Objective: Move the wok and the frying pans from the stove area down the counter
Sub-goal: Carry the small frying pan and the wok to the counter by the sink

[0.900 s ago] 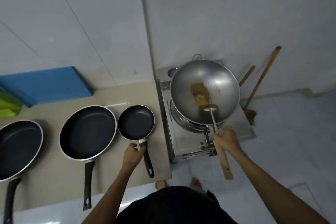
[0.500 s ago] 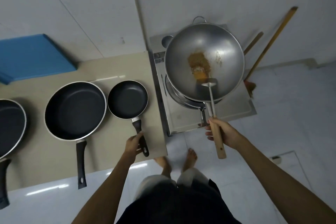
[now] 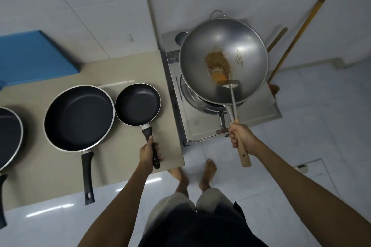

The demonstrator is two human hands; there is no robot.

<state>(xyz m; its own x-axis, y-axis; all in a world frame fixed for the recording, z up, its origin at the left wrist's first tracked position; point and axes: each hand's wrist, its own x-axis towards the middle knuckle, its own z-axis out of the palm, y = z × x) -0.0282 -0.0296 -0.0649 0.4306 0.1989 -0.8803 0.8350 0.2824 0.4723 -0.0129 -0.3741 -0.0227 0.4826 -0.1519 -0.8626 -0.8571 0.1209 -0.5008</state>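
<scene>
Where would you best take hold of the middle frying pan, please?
By its black handle, from the counter's near edge. The handle points toward the person and overhangs that edge, so a hand could likely wrap it from underneath; the small pan crowds its right rim.

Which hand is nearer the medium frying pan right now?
Left. The left hand grips the small frying pan handle, just right of the medium frying pan. The right hand is far off by the stove, holding the wok handle.

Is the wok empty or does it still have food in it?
Not empty: a small patch of brownish food lies in the wok, against the spatula blade.
</scene>
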